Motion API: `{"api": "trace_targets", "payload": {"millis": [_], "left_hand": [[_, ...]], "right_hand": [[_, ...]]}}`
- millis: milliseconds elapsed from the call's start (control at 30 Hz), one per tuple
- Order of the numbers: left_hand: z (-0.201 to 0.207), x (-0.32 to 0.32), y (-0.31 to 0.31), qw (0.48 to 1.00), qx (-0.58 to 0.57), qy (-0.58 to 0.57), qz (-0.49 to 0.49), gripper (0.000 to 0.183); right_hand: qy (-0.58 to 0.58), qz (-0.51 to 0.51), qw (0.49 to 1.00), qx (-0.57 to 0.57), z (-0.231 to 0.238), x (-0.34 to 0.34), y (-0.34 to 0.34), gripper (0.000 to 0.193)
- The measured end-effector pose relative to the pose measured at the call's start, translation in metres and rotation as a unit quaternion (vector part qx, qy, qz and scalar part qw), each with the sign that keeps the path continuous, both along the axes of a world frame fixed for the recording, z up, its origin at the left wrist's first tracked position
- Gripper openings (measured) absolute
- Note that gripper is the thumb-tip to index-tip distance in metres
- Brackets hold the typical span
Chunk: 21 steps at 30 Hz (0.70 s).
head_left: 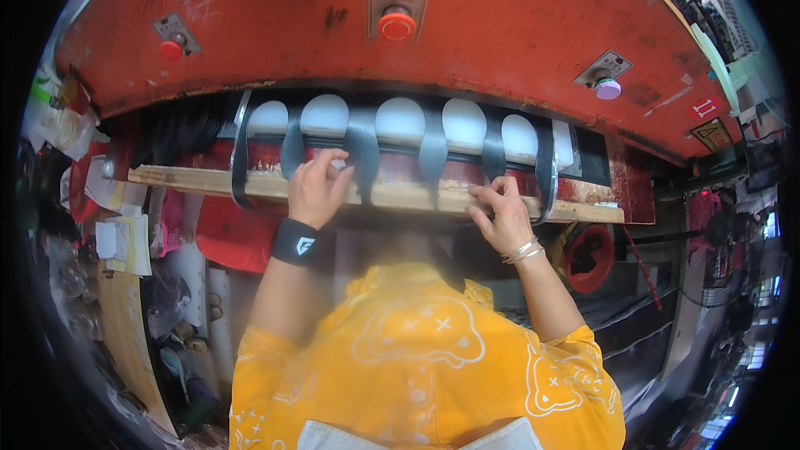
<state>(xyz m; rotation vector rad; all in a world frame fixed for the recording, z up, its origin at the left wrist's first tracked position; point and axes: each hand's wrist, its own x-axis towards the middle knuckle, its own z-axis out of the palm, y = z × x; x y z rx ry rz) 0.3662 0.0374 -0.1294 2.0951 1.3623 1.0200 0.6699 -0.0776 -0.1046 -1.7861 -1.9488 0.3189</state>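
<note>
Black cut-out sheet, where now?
Head view, centre: the black cut-out sheet lies below the red machine front, partly over the wooden bar, near left hand and right hand.

The orange-red, curved machine housing looks like painted metal, scuffed and chipped to rough dark patches, and carries a red, round, smooth plastic button. The black sheet with rounded cut-outs has a smooth, faintly glossy face, probably rubber or soft plastic, though blur makes that uncertain. The long, pale wooden bar is matt and rough-edged. Elsewhere: a yellow, white-printed matt cloth shirt, shiny silvery metal bangles, and a smooth red plastic stool.
</note>
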Motion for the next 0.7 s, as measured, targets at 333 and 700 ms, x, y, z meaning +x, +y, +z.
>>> {"api": "trace_targets", "payload": {"millis": [333, 700], "left_hand": [[0.002, -0.021, -0.054, 0.995, -0.079, 0.058, -0.036, 0.021], [0.001, -0.067, -0.05, 0.982, 0.012, 0.123, 0.145, 0.102]], "right_hand": [[0.023, 0.041, 0.915, -0.4, 0.084, 0.005, 0.013, 0.036], [-0.068, 0.21, 0.975, -0.014, 0.016, -0.187, 0.113, 0.082]]}}
